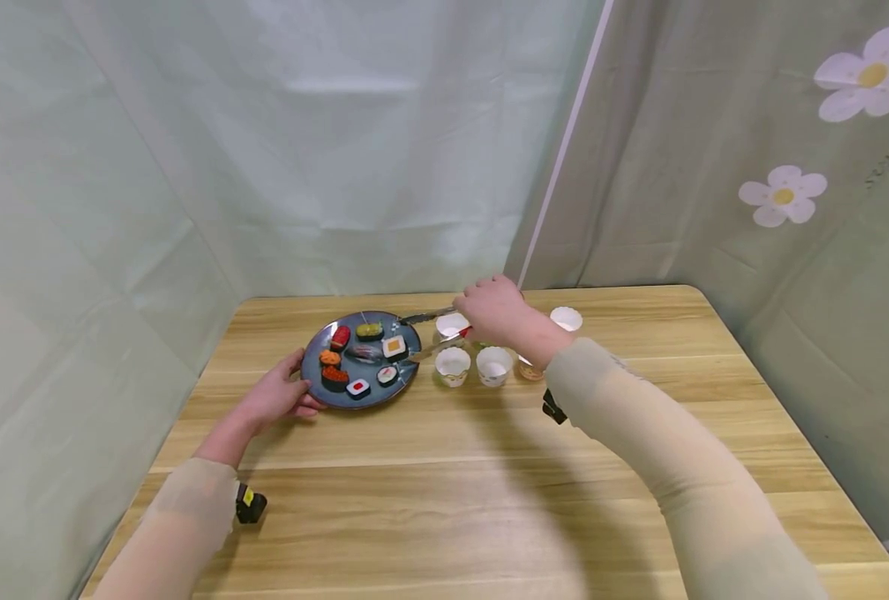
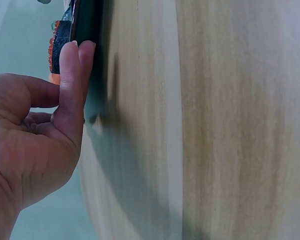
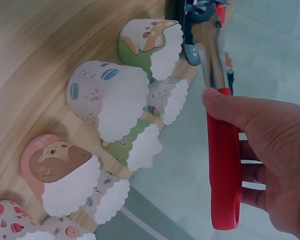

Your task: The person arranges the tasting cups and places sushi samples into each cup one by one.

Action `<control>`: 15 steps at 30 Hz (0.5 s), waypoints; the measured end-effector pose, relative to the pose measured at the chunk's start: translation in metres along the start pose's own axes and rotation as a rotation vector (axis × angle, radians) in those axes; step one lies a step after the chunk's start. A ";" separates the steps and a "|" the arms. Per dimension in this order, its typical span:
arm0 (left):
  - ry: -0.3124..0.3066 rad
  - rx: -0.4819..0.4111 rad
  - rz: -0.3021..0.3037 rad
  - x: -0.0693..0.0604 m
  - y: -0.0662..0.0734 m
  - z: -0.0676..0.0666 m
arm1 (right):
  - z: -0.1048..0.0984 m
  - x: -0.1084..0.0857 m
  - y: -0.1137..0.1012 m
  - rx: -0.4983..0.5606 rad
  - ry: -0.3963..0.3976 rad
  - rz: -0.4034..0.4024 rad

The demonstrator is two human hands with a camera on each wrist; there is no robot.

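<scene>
My left hand [image 1: 282,393] pinches the left rim of a round blue plate [image 1: 357,402], fingers beneath and thumb at the edge; in the left wrist view, the hand [image 2: 45,120] has straight fingers against the plate's underside. Several toy sushi pieces lie on the plate, among them a white-topped one with an orange centre [image 1: 394,347] near the right rim. Red-handled tongs [image 3: 223,165] are gripped in my right hand [image 3: 275,150]. Their jaws stand apart at the plate's right side, with no piece visibly held. Above the cups in the head view is this hand [image 1: 500,312].
Several patterned paper cups stand right of the plate, including a front one [image 1: 453,367], its neighbour [image 1: 494,367] and one at the far right [image 1: 566,319]. The wooden table [image 1: 429,500] meets hanging curtains [image 1: 384,150] behind and at both sides.
</scene>
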State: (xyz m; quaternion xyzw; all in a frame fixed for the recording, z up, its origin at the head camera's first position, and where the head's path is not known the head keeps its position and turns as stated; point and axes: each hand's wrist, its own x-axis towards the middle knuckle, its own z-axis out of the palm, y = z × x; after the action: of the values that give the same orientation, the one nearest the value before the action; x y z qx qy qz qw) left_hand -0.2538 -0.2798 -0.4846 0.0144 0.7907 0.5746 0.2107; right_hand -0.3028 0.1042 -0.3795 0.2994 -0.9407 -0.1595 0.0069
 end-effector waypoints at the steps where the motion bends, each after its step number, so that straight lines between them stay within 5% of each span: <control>1: -0.001 0.002 0.002 0.000 0.000 0.000 | -0.001 0.001 -0.001 -0.001 -0.002 -0.001; 15: -0.006 -0.054 -0.013 0.003 -0.008 -0.005 | -0.014 0.020 -0.010 -0.020 -0.039 -0.005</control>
State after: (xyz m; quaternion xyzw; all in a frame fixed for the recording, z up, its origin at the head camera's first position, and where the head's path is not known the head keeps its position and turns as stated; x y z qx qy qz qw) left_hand -0.2561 -0.2859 -0.4914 0.0052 0.7743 0.5944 0.2171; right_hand -0.3121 0.0814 -0.3711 0.2984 -0.9382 -0.1750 -0.0090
